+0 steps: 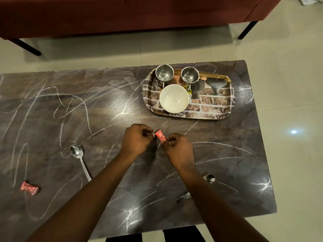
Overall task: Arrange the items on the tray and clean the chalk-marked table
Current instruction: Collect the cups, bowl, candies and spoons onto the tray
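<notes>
A red wrapped candy (160, 136) hangs just above the table's middle, pinched at its two twisted ends. My left hand (135, 140) grips one end and my right hand (180, 149) grips the other. The brick-patterned tray (215, 103) lies at the far right of the dark table (108, 105), which is covered in white chalk scribbles. On the tray stand two steel cups (164, 72) (190, 74) and a white bowl (174, 98). A second red candy (29, 188) lies at the near left. A steel spoon (79, 158) rests left of my left forearm.
Another spoon (209, 178) lies partly hidden under my right forearm, its handle end (183, 197) showing nearer to me. A dark red sofa (122, 13) on black legs stands beyond the table. Pale floor tiles (288, 84) surround the table.
</notes>
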